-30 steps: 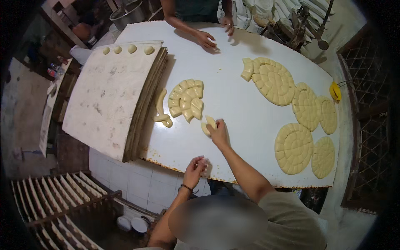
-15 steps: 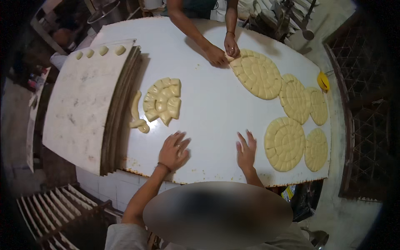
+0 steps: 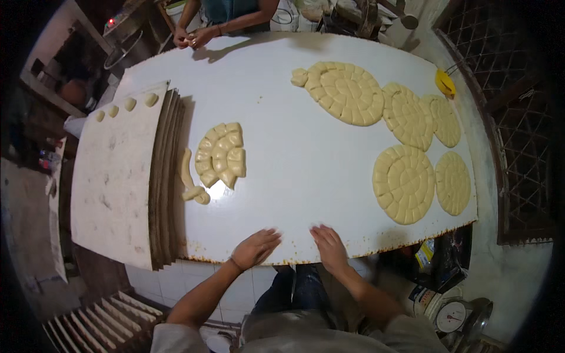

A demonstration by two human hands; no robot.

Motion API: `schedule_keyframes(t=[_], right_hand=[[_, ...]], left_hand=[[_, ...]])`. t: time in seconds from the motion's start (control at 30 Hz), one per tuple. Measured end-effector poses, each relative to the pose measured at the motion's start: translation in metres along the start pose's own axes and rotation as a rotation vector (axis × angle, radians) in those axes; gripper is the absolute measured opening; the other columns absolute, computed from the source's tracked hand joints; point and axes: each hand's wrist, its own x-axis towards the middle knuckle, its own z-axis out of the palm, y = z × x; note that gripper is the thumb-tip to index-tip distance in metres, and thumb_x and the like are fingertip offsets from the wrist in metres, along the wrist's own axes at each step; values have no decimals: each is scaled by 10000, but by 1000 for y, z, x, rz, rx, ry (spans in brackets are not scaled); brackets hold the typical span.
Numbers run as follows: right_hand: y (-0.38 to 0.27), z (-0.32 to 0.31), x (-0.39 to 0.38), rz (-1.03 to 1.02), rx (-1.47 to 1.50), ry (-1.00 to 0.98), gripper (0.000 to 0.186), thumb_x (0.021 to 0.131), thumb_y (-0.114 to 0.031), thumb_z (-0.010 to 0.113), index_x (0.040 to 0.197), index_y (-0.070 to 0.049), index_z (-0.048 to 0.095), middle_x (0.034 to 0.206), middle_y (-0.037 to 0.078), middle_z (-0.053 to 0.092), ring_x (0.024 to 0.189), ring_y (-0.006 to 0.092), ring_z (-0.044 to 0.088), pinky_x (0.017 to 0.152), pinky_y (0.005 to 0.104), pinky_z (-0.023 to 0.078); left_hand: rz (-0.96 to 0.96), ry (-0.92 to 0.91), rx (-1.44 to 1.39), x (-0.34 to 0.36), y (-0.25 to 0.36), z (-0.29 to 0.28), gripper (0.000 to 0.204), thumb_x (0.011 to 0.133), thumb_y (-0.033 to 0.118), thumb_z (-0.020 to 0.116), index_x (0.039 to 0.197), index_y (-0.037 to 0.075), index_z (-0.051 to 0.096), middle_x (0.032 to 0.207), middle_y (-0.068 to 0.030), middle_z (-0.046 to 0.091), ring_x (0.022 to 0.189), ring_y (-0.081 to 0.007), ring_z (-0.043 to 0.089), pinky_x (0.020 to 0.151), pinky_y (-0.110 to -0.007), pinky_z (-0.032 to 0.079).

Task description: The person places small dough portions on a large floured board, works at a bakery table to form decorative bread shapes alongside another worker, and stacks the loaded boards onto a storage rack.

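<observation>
Near the front edge of the white table (image 3: 282, 147), my left hand (image 3: 256, 248) and my right hand (image 3: 331, 246) face each other. Both hold nothing, and their fingers stretch out, slightly blurred. Ahead of my left hand lies a part-round of cut dough pieces (image 3: 219, 157), with a twisted dough strip (image 3: 187, 170) on its left. Scored dough rounds rest on the right side: a near one (image 3: 404, 184), a small one (image 3: 452, 183), a large far one (image 3: 346, 94) with a dough lump (image 3: 299, 77) at its edge, and two others beyond.
Stacked boards (image 3: 123, 182) with several dough balls (image 3: 130, 104) fill the left end. Across the table, a person's hands (image 3: 194, 39) pinch something small. A yellow scraper-like thing (image 3: 445, 83) sits at the far right edge. A dial scale (image 3: 451, 316) stands below right, a slatted rack (image 3: 106, 317) below left.
My hands have drawn back toward the front edge and closer together. The other person's hands have left the large dough round and moved far left. The view has shifted.
</observation>
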Motion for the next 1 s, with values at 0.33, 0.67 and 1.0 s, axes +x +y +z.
schedule_keyframes(t=[0.33, 0.67, 1.0], right_hand=[[0, 14, 6, 67, 8, -30, 321, 999, -91, 661, 1305, -4, 700, 1337, 174, 664, 1313, 404, 570, 1161, 474, 449], [3, -9, -2, 100, 36, -8, 309, 1022, -86, 647, 1322, -17, 673, 1318, 157, 666, 1352, 371, 552, 1179, 501, 417], [-2, -24, -7, 177, 10, -15, 344, 1011, -137, 679, 1331, -15, 645, 1323, 221, 621, 1269, 434, 559, 1141, 517, 431]], left_hand=[[-38, 37, -17, -18, -9, 4, 303, 967, 84, 709, 1268, 79, 744, 1368, -120, 685, 1346, -318, 604, 1135, -415, 510], [-59, 169, -3, -6, -1, -19, 309, 945, 110, 747, 1247, 43, 739, 1216, -139, 732, 1216, -328, 675, 1072, -406, 548], [-112, 183, 5, -11, 10, -18, 296, 964, 137, 732, 1257, 91, 736, 1305, -124, 716, 1286, -318, 646, 1147, -453, 500]])
